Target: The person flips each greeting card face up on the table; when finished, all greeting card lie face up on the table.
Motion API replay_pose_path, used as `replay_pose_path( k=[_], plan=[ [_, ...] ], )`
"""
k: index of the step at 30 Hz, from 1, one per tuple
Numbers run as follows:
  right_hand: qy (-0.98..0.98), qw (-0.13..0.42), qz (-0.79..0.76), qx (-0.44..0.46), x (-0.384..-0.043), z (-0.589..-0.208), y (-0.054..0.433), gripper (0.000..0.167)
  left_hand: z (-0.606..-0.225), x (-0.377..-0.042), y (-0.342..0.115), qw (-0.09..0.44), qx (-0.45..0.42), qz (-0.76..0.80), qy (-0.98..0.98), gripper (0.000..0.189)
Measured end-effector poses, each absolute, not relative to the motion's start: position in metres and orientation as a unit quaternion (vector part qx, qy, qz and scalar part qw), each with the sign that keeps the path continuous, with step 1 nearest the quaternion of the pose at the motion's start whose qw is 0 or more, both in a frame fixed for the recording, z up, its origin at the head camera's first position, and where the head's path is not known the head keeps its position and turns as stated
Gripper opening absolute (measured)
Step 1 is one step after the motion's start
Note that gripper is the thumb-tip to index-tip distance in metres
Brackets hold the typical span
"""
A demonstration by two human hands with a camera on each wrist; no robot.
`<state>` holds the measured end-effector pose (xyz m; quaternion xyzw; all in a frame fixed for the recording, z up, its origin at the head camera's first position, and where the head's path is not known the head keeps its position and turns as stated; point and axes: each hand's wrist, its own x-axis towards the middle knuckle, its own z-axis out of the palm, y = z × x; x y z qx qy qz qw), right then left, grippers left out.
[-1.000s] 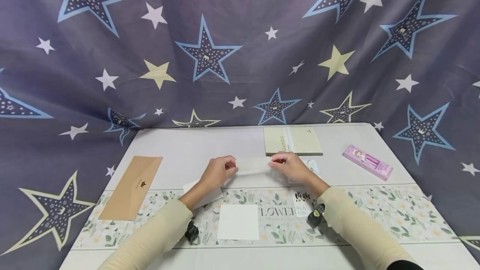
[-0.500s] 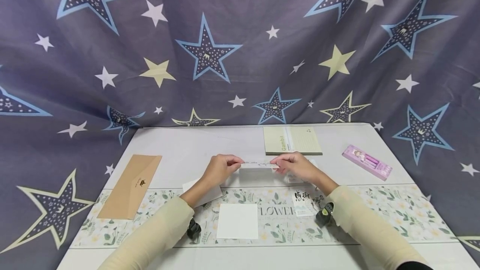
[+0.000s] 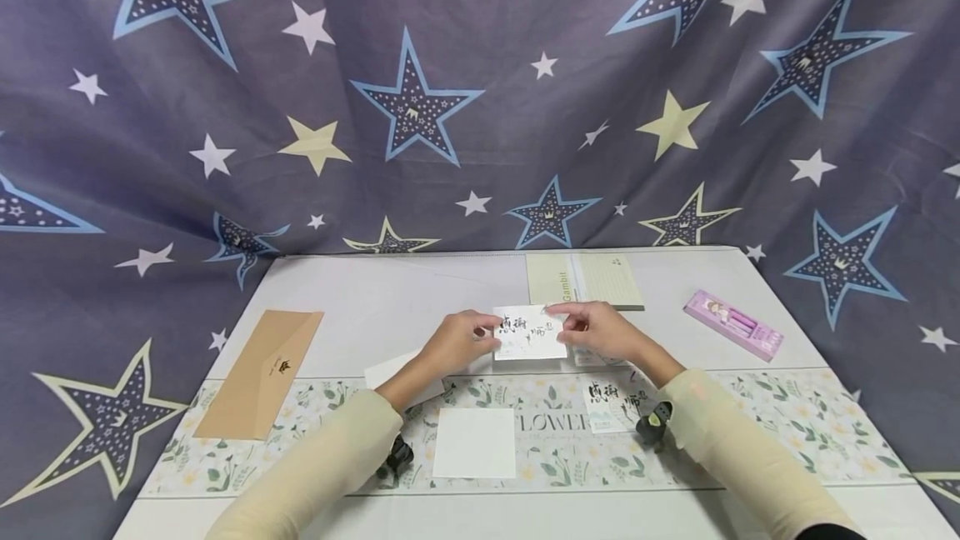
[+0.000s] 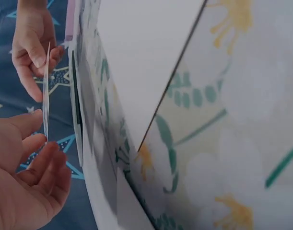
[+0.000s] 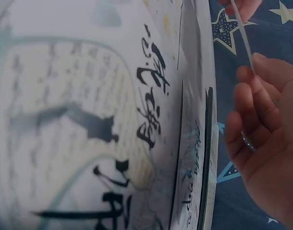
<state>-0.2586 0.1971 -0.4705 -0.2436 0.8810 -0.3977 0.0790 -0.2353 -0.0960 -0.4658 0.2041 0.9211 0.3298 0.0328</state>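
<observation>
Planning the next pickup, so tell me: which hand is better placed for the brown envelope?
Probably the left hand: the brown envelope lies on that side, while the right hand would likely reach across. Both pinch the printed card, so the right could hold it.

A white tabletop, crossed by a printed band of green leaves and pale flowers with grey "FLOWER" lettering, carries several paper goods. A long brown paper envelope with a dark crown mark lies slanted at the left. A plain white square card lies flat on the band; near it is a partly hidden white paper piece. Rightward lie a white card with black calligraphy, another partly covered pale-printed card, a pale green rectangular "Gambit" pad and a slim pink-purple box.
</observation>
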Motion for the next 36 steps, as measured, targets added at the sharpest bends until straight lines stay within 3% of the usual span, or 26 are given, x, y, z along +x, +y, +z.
replay_pose_path(
  k=[6,14,36],
  plan=[
    [0.886,0.110,-0.377,-0.245,-0.262,-0.476,0.197,0.055,-0.475,-0.237,-0.090,0.041,0.217,0.289,0.932,0.050],
    [0.888,0.124,-0.338,-0.286,-0.263,-0.488,0.194,0.055,-0.484,-0.235,-0.086,0.053,0.210,0.243,0.945,0.051],
    [0.909,0.125,-0.283,-0.278,-0.266,-0.493,0.186,0.055,-0.483,-0.235,-0.079,0.034,0.196,0.158,0.967,0.054]
  ],
)
